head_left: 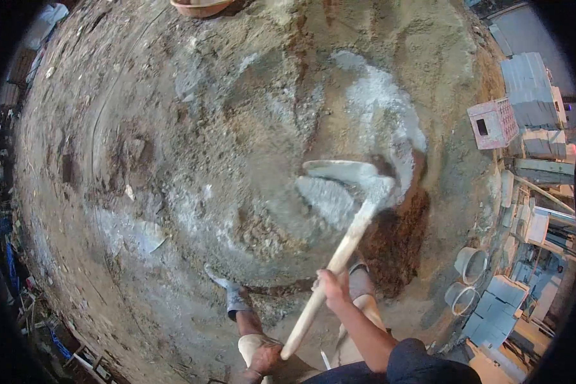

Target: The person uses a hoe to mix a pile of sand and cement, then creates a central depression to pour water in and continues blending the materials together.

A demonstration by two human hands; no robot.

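Note:
A hoe (345, 246) with a pale wooden handle slants across the ground in front of me. My right hand (333, 288) is wrapped round the middle of its handle. At the butt end, low in the view, my left hand (267, 360) is closed against the wood, its fingers partly hidden. The broad hoe blade (339, 169), coated in grey, lies over a heap of grey powder (326, 198) and sandy soil. More pale grey powder (384, 96) curves across the sand beyond the blade. Darker, damp-looking soil (397, 240) lies right of the handle.
My feet stand just behind the heap, the left boot (237, 297) showing. A shallow pan (201, 8) sits at the top edge. To the right are a pink crate (493, 123), two buckets (471, 265), grey blocks (496, 307) and stacked boards. Debris lines the left edge.

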